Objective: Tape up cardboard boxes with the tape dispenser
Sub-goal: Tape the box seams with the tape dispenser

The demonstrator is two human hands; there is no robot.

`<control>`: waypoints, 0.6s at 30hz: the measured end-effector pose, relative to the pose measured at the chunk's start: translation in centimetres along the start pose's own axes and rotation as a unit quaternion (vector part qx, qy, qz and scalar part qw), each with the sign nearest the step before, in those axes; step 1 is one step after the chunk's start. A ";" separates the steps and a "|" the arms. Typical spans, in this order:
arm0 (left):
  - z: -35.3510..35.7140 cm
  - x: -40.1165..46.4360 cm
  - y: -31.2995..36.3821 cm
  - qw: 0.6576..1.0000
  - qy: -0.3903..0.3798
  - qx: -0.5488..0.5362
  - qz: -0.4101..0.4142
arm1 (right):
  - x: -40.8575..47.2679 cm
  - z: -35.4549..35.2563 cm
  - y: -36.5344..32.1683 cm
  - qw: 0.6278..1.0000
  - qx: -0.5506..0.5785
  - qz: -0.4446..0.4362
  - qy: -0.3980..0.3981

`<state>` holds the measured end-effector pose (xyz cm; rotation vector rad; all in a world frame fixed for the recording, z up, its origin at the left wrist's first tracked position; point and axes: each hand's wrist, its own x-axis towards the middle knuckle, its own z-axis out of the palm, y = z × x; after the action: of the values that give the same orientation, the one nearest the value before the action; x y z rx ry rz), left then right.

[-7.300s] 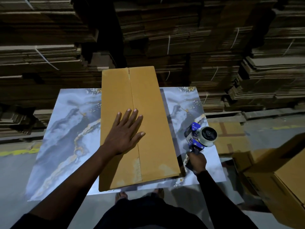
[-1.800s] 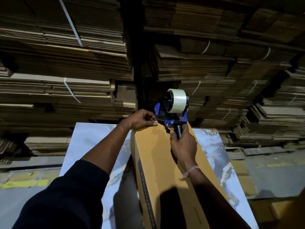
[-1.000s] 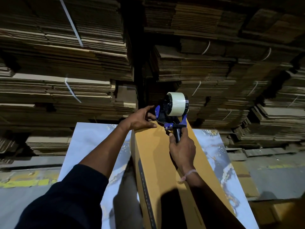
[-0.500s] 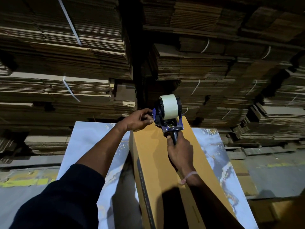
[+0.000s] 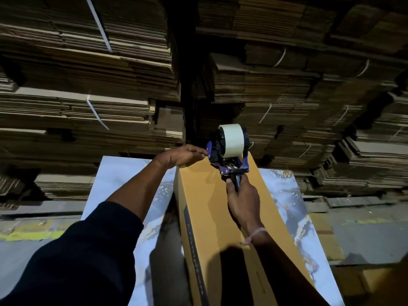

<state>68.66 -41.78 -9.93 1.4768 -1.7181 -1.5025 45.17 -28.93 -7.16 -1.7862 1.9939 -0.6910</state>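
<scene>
Head view: a box [image 5: 223, 217] stands on a marbled surface [image 5: 123, 177], with both arms reaching to its far end.
Surroundings: strapped stacks [image 5: 88, 85] of flat cardboard fill the far wall, left and right; a dark gap runs between them behind the dispenser. A yellow floor line [image 5: 31, 234] shows at near left, and more flat cardboard lies on the floor at right.
In the way: the right forearm and its shadow cover the near middle of the box top; the left sleeve [image 5: 77, 257] hides the near left of the surface.
Box: long axis runs near to far, tilted a little rightward at the near end; top face up, left side face showing a dark printed strip.
Dispenser [image 5: 229, 151]: at the far end of the box top, roll upward and far, handle pointing near toward the person; blue frame, pale tape roll.
Right hand [image 5: 241, 199]: fingers wrapped round the dispenser handle, a thin band on the wrist.
Left hand [image 5: 183, 155]: at the far left corner of the box, fingertips together just beside the dispenser's blue frame; I cannot tell whether they pinch tape.
</scene>
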 end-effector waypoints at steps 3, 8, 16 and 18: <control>0.4 0.0 -0.2 1.000 0.011 -0.007 0.006 | 0.0 0.1 0.1 1.000 0.000 0.001 -0.001; 0.2 0.4 -0.8 1.000 0.000 0.000 0.009 | 0.0 -0.1 0.1 1.000 0.001 0.002 -0.008; -0.3 -0.4 -0.8 0.996 -0.046 0.072 0.041 | -0.6 -0.8 0.2 1.000 0.014 0.002 -0.013; -0.3 -0.7 -0.3 0.994 -0.058 0.079 0.046 | -0.8 -1.0 0.2 1.000 0.023 0.009 -0.012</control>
<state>69.34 -41.25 -9.88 1.3904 -1.9861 -1.4580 44.50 -28.05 -6.49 -1.7401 1.9600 -0.7005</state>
